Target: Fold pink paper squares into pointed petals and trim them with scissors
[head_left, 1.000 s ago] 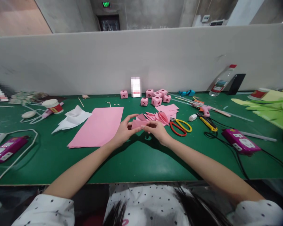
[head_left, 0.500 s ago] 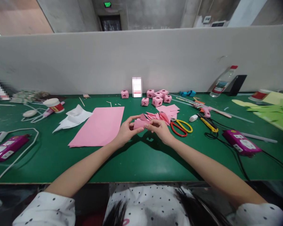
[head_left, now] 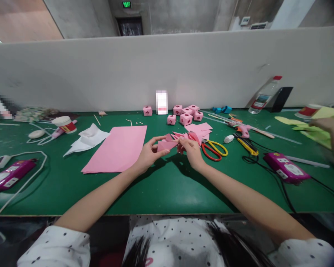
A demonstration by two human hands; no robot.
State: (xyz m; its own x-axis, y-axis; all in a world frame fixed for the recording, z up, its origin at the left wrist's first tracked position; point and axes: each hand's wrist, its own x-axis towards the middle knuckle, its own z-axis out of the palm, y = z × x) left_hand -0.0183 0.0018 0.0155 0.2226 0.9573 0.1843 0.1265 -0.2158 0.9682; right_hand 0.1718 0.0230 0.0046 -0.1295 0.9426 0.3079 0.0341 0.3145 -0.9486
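Observation:
Above the green table, my left hand (head_left: 149, 153) grips a small folded piece of pink paper (head_left: 166, 145) between thumb and fingers. My right hand (head_left: 191, 151) pinches the right end of that same paper, its fingertips close together. Just behind my right hand lies a pile of folded pink paper pieces (head_left: 194, 135), partly hidden by it. A stack of pink sheets (head_left: 117, 150) lies left of my left hand. Right of my right hand rest scissors (head_left: 215, 149) with red and yellow handles.
Several pink paper cubes (head_left: 186, 119) stand at the back near an upright phone (head_left: 161, 102). To the right are a yellow cutter (head_left: 247, 146), a pink glue gun (head_left: 244, 129), a purple box (head_left: 286, 168) with cables and a bottle (head_left: 264, 95). Another person's hand (head_left: 331, 128) is over green paper.
My right hand has shifted slightly right, and the right end of the folded paper now points up and outward. Another person's hand has come in at the right edge.

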